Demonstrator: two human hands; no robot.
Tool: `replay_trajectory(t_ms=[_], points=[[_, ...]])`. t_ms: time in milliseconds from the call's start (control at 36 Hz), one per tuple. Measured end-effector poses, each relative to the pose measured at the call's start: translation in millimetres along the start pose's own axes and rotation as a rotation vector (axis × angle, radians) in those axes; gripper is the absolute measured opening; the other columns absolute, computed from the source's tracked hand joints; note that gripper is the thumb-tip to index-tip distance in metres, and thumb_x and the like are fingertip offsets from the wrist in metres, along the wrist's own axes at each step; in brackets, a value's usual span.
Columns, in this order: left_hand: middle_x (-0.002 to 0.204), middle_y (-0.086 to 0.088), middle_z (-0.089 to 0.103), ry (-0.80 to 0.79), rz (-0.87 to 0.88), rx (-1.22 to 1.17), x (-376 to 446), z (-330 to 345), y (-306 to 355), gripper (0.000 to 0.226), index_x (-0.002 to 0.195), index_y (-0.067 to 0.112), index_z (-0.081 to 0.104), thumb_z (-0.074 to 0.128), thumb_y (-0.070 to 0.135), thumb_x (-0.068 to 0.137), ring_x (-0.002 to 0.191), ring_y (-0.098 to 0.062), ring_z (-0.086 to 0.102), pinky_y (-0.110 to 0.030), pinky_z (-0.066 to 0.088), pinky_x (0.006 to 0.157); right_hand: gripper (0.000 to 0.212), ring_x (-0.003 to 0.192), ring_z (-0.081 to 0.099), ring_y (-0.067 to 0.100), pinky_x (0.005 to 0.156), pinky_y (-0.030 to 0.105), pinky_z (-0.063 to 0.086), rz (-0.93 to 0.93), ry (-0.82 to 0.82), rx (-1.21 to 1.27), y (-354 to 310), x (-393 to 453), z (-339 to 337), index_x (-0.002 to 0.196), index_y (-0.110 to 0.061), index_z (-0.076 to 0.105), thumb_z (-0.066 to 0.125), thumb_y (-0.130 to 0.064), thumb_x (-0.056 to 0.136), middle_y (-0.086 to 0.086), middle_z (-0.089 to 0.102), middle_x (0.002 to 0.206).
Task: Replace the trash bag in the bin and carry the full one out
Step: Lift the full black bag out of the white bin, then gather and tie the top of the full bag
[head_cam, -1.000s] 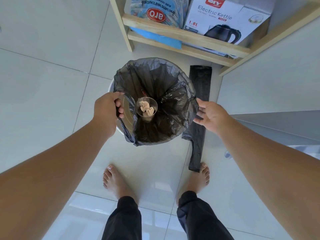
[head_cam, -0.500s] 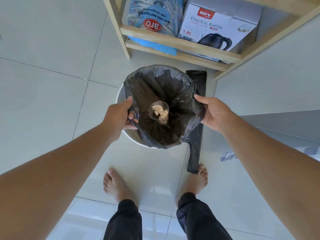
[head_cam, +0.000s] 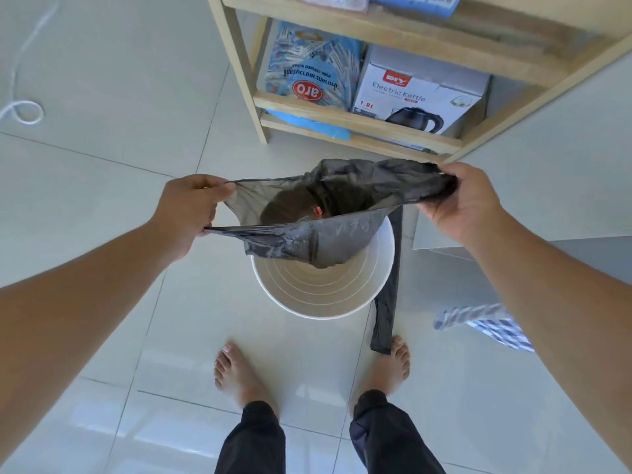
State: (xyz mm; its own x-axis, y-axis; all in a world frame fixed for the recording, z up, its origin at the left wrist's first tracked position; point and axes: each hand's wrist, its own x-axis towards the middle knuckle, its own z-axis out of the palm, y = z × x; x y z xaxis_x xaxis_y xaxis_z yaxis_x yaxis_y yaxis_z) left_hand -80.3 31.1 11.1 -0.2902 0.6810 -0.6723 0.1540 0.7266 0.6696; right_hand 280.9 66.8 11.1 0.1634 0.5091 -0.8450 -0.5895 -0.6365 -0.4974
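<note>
One camera only is recording, worn on the person's head and looking forward and steeply down. It is sitting close above the forearms, which are entering from both lower corners. The left hand (head_cam: 191, 206) and right hand (head_cam: 460, 200) are falling at mid-frame, with the white bin (head_cam: 325, 295) just below centre and the bare feet (head_cam: 239, 374) near the bottom edge. The wooden shelf (head_cam: 359, 121) is filling the top. Straight lines are bowing toward the edges, as a wide lens gives. No second view is sharing the scene.
</note>
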Motion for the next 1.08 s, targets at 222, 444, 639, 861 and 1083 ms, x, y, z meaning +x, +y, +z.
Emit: replay_trajectory(t_ms=[222, 444, 639, 861, 1083], points=[[0.056, 0.002, 0.042, -0.031, 0.102, 0.087, -10.5, 7.9, 38.9, 0.008, 0.090, 0.019, 0.072, 0.075, 0.015, 0.084, 0.047, -0.014, 0.033, -0.022, 0.027, 0.047, 0.008, 0.069, 0.071, 0.017, 0.054, 0.032, 0.060, -0.137, 0.029, -0.512, -27.8, -15.0, 34.5, 0.083, -0.016, 0.060, 0.067, -0.015, 0.085, 0.005, 0.070, 0.086], [0.082, -0.011, 0.063, 0.016, -0.292, 0.170, -17.7, -18.0, 17.4, 0.016, 0.078, 0.004, 0.063, 0.071, 0.013, 0.089, 0.056, -0.016, 0.062, -0.017, 0.058, 0.048, 0.012, 0.072, 0.067, 0.024, 0.071, 0.045, 0.061, -0.129, 0.178, -0.713, -41.6, -32.6, -3.0, 0.097, -0.006, 0.062, 0.064, -0.011, 0.085, 0.013, 0.063, 0.088], [0.096, 0.003, 0.064, -0.048, -0.133, -0.478, -30.6, -32.1, 21.6, 0.016, 0.073, 0.023, 0.074, 0.070, 0.027, 0.089, 0.103, -0.017, 0.062, -0.040, 0.051, 0.098, 0.026, 0.091, 0.060, 0.012, 0.086, 0.026, 0.048, -0.524, -0.008, -0.531, -37.8, -66.1, -14.2, 0.090, -0.023, 0.066, 0.067, -0.017, 0.065, 0.000, 0.064, 0.095], [0.078, -0.002, 0.072, -0.166, 0.051, -0.788, -45.0, 30.5, 41.9, 0.037, 0.065, 0.020, 0.073, 0.058, 0.027, 0.099, 0.088, -0.017, 0.070, -0.032, 0.051, 0.098, 0.026, 0.062, 0.062, 0.015, 0.068, 0.022, 0.050, -0.444, -0.389, 0.038, -22.5, -86.7, 26.1, 0.056, -0.012, 0.040, 0.040, -0.001, 0.080, 0.024, 0.069, 0.087], [0.073, -0.001, 0.053, -0.161, -0.034, -0.936, -31.5, 51.3, 33.2, 0.022, 0.118, 0.005, 0.060, 0.059, 0.007, 0.096, 0.054, -0.015, 0.050, -0.030, 0.053, 0.060, 0.029, 0.040, 0.035, 0.017, 0.053, 0.035, 0.052, -0.297, -0.226, -0.059, -6.3, -68.6, 51.7, 0.075, -0.016, 0.046, 0.046, -0.027, 0.101, 0.001, 0.030, 0.050]])
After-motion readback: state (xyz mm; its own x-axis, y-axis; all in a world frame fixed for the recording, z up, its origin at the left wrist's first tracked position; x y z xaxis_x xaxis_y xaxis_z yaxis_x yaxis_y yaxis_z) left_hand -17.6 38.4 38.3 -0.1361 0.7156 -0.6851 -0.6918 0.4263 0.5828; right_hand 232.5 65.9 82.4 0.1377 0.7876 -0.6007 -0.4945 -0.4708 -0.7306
